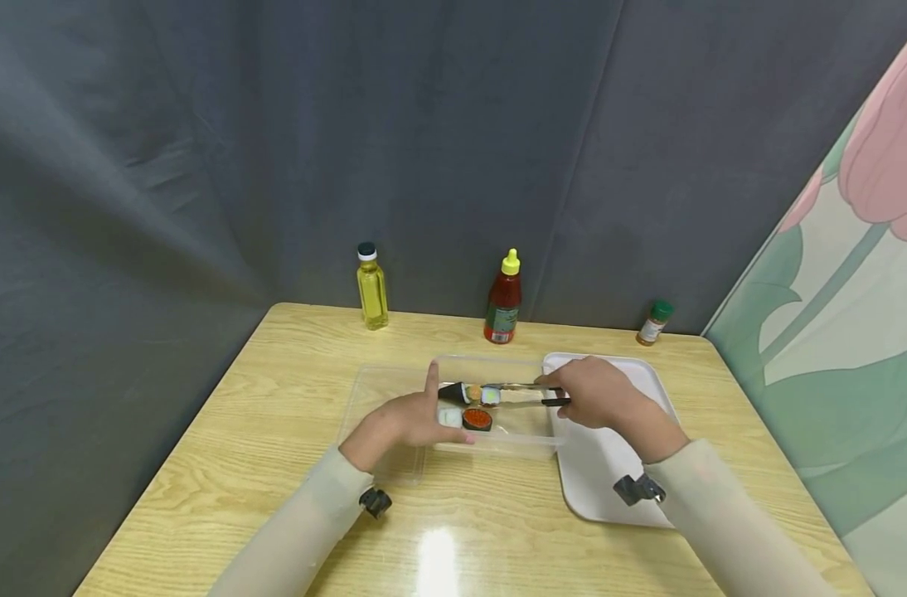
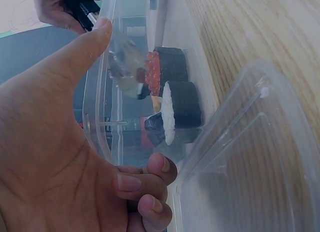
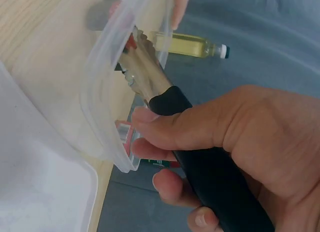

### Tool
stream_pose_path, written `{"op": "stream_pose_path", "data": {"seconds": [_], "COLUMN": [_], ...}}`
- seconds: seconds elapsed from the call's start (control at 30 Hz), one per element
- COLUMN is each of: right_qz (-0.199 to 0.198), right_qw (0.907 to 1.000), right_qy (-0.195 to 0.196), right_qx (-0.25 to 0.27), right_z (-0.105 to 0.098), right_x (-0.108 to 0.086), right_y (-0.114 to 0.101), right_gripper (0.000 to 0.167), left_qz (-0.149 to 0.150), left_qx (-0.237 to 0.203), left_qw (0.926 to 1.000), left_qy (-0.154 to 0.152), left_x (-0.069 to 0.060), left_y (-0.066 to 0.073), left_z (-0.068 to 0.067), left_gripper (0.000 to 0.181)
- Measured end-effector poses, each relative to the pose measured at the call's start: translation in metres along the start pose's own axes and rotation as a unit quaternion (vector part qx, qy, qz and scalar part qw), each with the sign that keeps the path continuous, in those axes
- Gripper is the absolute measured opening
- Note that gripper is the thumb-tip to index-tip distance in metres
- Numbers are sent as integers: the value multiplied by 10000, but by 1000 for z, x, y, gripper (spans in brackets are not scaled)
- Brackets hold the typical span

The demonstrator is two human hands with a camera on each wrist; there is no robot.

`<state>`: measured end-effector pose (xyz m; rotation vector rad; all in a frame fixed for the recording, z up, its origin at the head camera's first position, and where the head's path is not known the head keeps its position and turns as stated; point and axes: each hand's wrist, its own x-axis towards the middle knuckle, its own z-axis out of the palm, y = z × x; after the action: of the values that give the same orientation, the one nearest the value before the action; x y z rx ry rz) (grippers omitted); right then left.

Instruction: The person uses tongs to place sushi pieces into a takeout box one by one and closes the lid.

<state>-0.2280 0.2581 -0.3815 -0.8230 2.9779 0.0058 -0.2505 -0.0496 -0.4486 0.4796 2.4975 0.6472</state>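
Before a grey curtain [image 1: 424, 149], a sauce bottle [image 1: 506, 290] bears an unreadable label [image 1: 502, 320]. Right hand [image 1: 597, 391] grips tongs [image 3: 172, 100], sushi [image 1: 477, 419] mid-frame, left of it; left hand [image 1: 410, 421] spreads wide.

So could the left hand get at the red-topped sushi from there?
Probably yes: the left hand is beside the red-topped sushi, at the left end of the clear container, whose top looks open. The tongs in the right hand reach in too and might crowd it.
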Motion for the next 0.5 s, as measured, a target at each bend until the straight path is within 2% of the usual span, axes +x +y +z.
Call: {"op": "stream_pose_path", "data": {"seconds": [0.23, 0.5], "right_qz": [-143, -108], "right_qw": [9997, 9997], "right_qy": [33, -218], "right_qx": [-211, -94], "right_z": [0, -5], "right_x": [0, 1], "right_y": [-6, -10], "right_gripper": [44, 48], "left_qz": [-23, -29], "left_qx": [2, -16], "left_qw": [10000, 10000], "left_qy": [5, 21], "left_x": [0, 0], "left_y": [1, 1], "left_z": [0, 2], "left_gripper": [147, 149]}}
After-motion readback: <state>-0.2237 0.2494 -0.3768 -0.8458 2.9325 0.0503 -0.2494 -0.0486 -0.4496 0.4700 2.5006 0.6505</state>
